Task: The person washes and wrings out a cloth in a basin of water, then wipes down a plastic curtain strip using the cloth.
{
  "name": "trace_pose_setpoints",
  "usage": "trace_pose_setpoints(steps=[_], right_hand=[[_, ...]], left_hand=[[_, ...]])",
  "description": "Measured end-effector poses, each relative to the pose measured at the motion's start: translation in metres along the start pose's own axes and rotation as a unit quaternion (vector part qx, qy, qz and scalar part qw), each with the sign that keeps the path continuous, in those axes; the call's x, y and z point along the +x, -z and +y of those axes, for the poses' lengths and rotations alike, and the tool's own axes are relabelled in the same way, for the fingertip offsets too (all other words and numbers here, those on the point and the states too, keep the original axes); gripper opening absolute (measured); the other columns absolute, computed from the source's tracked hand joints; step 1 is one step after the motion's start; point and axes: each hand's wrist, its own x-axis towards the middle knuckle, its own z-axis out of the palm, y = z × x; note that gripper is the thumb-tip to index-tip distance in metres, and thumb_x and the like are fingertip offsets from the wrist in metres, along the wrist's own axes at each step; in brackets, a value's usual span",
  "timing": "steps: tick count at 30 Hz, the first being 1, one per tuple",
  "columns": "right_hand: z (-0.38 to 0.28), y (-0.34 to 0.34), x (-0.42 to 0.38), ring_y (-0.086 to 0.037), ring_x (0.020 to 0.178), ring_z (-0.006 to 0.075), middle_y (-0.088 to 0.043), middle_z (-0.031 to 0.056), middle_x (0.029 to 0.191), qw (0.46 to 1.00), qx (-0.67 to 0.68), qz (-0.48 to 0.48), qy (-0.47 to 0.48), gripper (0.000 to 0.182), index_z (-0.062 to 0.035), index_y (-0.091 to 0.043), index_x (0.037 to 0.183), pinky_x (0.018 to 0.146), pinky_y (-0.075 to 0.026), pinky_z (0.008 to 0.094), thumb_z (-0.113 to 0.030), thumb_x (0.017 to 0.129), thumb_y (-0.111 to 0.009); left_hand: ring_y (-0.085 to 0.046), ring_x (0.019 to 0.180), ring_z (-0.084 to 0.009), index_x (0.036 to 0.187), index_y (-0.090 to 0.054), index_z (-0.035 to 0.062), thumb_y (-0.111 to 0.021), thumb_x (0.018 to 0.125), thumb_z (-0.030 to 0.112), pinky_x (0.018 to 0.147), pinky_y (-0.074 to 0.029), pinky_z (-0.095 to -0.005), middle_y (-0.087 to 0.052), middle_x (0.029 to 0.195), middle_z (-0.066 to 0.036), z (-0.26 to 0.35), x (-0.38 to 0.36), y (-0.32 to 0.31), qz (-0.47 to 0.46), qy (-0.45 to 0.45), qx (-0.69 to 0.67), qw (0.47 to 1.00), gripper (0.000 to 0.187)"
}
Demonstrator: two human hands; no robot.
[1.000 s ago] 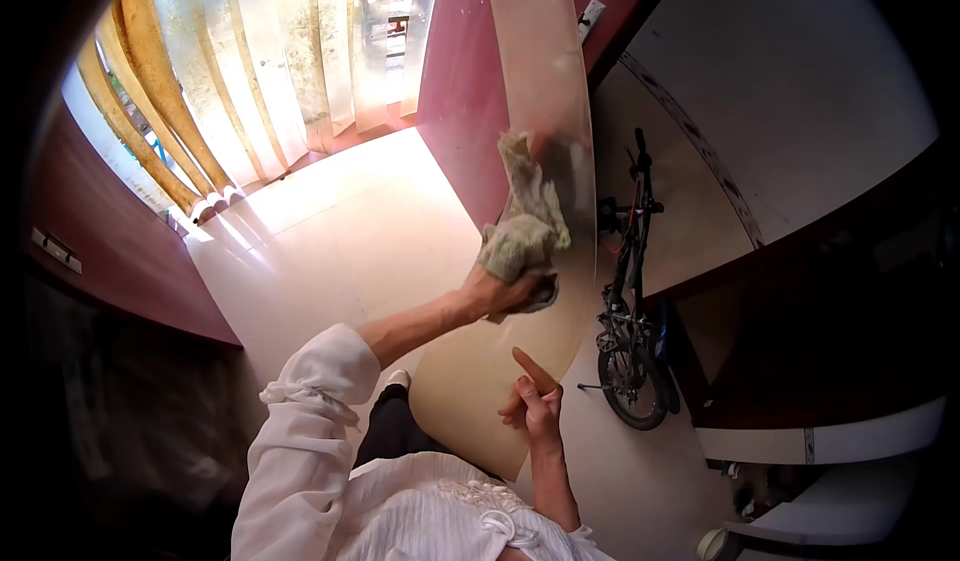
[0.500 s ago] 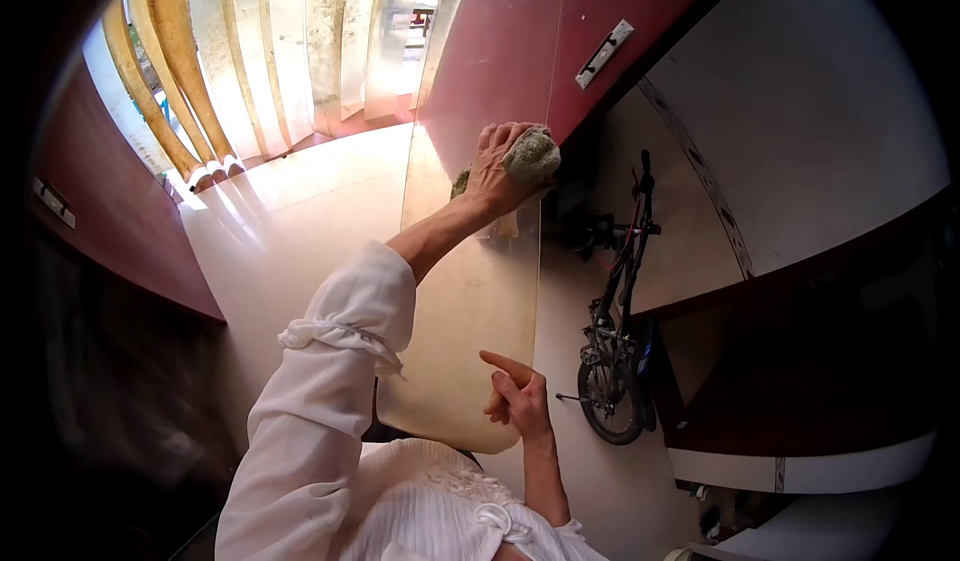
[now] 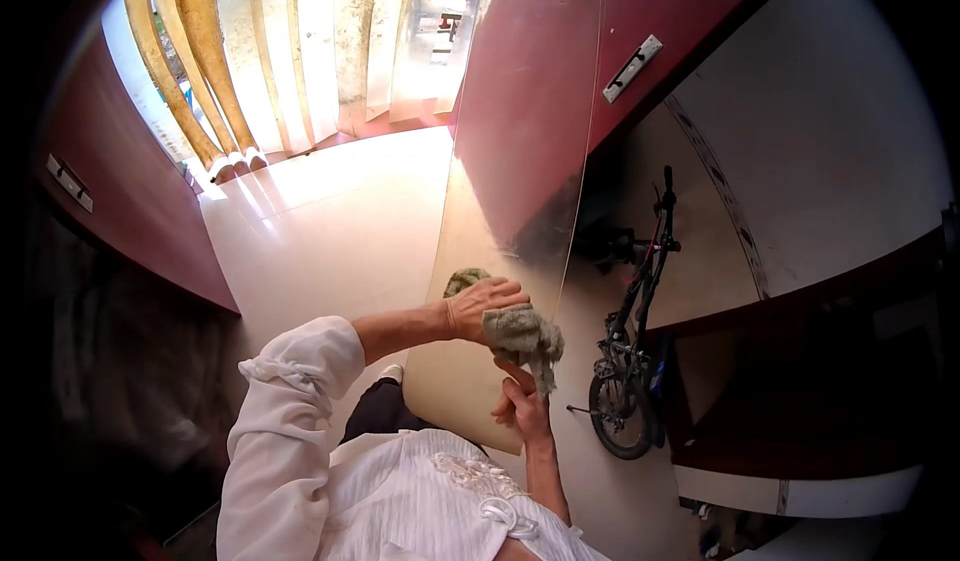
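My left hand (image 3: 480, 306) presses a grey-green cloth (image 3: 525, 336) onto a long, clear plastic strip (image 3: 450, 391) that runs up and away from my lap. One end of the cloth hangs loose past the fingers, and another bunch shows beyond the wrist. Just below the cloth, my right hand (image 3: 525, 411) is closed at the strip's right edge, apparently gripping it, with the index finger stretched out. The hanging cloth partly covers that finger.
A folding bicycle (image 3: 625, 361) stands on the right. Plastic door strips (image 3: 330, 51) hang in the bright doorway ahead, between a red door (image 3: 530, 91) and another red door panel (image 3: 130, 181) at left. Dark furniture (image 3: 800, 381) lies at right.
My left hand has drawn the cloth down the strip toward me, from near the red door to just above my right hand. The right hand has barely moved.
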Motion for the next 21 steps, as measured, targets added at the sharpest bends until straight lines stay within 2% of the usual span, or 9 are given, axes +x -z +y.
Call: trace_pose_setpoints(steps=[5,6,7,11,12,16,18,20,21], right_hand=[[-0.029,-0.005,-0.009,-0.048,0.037,0.0068,-0.058,0.0041,0.051,0.999,0.018,-0.017,0.038,0.035,-0.0020,-0.053,0.122,0.036,-0.037,0.0186,-0.017,0.091,-0.050],[-0.027,-0.003,-0.009,-0.048,0.037,0.0068,-0.058,0.0041,0.051,0.999,0.018,-0.014,0.040,0.035,-0.0020,-0.053,0.122,0.036,-0.037,0.0186,-0.017,0.091,-0.050],[-0.023,-0.003,-0.007,-0.047,0.036,0.0064,-0.057,0.0036,0.050,0.999,0.021,0.008,0.049,0.035,-0.0012,-0.054,0.122,0.036,-0.037,0.0181,-0.018,0.091,-0.050],[-0.005,0.023,0.000,-0.046,0.036,0.0068,-0.057,0.0045,0.050,0.994,0.057,0.051,0.082,0.035,-0.0007,-0.053,0.122,0.037,-0.039,0.0190,-0.016,0.090,-0.050],[-0.001,0.035,-0.002,-0.047,0.036,0.0067,-0.057,0.0042,0.050,0.992,0.053,0.062,0.091,0.035,0.0001,-0.054,0.121,0.037,-0.039,0.0193,-0.015,0.090,-0.051],[-0.020,0.056,-0.026,-0.048,0.038,0.0070,-0.058,0.0048,0.051,0.995,-0.048,0.059,0.058,0.033,-0.0008,-0.057,0.118,0.036,-0.037,0.0188,-0.018,0.090,-0.050],[-0.033,0.061,-0.033,-0.048,0.037,0.0068,-0.058,0.0046,0.050,0.995,-0.067,0.058,0.054,0.032,-0.0005,-0.057,0.117,0.036,-0.036,0.0185,-0.018,0.090,-0.050],[-0.043,0.057,-0.040,-0.048,0.037,0.0065,-0.058,0.0045,0.050,0.997,-0.067,0.018,0.034,0.032,-0.0004,-0.058,0.116,0.036,-0.035,0.0181,-0.018,0.091,-0.051],[-0.046,0.054,-0.041,-0.047,0.037,0.0064,-0.058,0.0045,0.050,0.997,-0.064,0.000,0.033,0.031,0.0003,-0.059,0.114,0.035,-0.035,0.0181,-0.019,0.091,-0.051]], left_hand=[[-0.051,0.089,-0.0275,0.096,-0.059,0.0132,-0.075,0.059,0.030,0.072,-0.045,-0.0407,-0.053,0.096,-0.008,-0.094,0.060,0.045,0.162,0.270,0.195,0.929,0.043],[-0.050,0.084,-0.0314,0.095,-0.059,0.0136,-0.069,0.070,0.036,0.069,-0.043,-0.0414,-0.055,0.095,-0.008,-0.094,0.065,0.043,0.167,0.319,0.147,0.921,0.035],[-0.050,0.089,-0.0319,0.096,-0.060,0.0150,-0.068,0.072,0.038,0.072,-0.043,-0.0428,-0.056,0.096,-0.009,-0.083,0.062,0.029,0.204,0.328,0.073,0.919,0.034],[-0.056,0.097,-0.0313,0.100,-0.062,0.0142,-0.067,0.074,0.037,0.083,-0.043,-0.0419,-0.060,0.104,-0.012,0.020,-0.002,-0.020,-0.001,0.257,-0.132,0.957,0.035],[-0.057,0.093,-0.0320,0.096,-0.062,0.0110,-0.065,0.075,0.034,0.081,-0.045,-0.0412,-0.062,0.098,-0.013,0.041,-0.028,-0.035,0.058,0.283,-0.257,0.922,0.031],[-0.059,0.091,-0.0267,0.100,-0.058,0.0076,-0.058,0.076,0.025,0.079,-0.046,-0.0381,-0.062,0.098,-0.011,0.034,-0.092,-0.030,-0.098,0.293,-0.374,0.874,0.029],[-0.058,0.093,-0.0232,0.107,-0.055,0.0060,-0.056,0.080,0.029,0.079,-0.048,-0.0366,-0.062,0.100,-0.010,0.016,-0.098,0.001,0.021,0.481,-0.505,0.717,0.035],[-0.057,0.098,-0.0215,0.119,-0.047,0.0055,-0.055,0.084,0.043,0.084,-0.048,-0.0357,-0.059,0.106,-0.010,-0.009,-0.084,0.030,0.209,0.475,-0.728,0.449,0.052],[-0.056,0.103,-0.0214,0.126,-0.039,0.0061,-0.053,0.083,0.056,0.090,-0.047,-0.0367,-0.055,0.112,-0.011,-0.032,-0.074,0.046,0.214,0.376,-0.755,0.493,0.068]])
